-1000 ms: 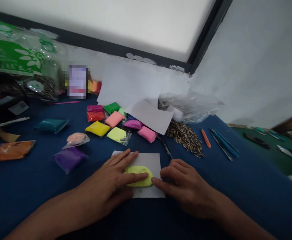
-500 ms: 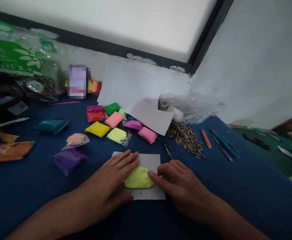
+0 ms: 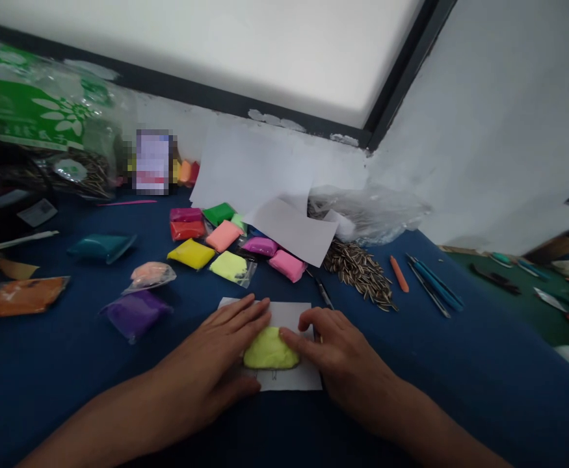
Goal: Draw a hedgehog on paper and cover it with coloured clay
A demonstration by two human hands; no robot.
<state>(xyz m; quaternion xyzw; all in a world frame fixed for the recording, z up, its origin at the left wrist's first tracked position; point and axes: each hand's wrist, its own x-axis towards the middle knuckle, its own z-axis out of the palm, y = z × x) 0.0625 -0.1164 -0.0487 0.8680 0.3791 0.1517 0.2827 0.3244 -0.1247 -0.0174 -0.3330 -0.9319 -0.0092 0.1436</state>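
A flattened lump of yellow-green modelling clay lies on a small white sheet of paper in front of me. Short drawn lines show on the paper just below the clay. My left hand rests flat over the paper's left side, fingers stretched out, along the clay's left edge. From the right, the thumb of my right hand presses on the clay's upper right part. Its index finger is bent and apart from the thumb; the other fingers are curled and partly hidden. A dark pen lies just beyond this hand.
Several clay packets, among them a yellow one and a purple one, lie on the blue tabletop. Striped seeds are heaped at right, near an orange stick and blue tools. Paper sheets lean at the back.
My right thumb has slid left and slightly up across the clay, and the right index finger has lifted and bent. The left hand stays in place. The view has shifted slightly.
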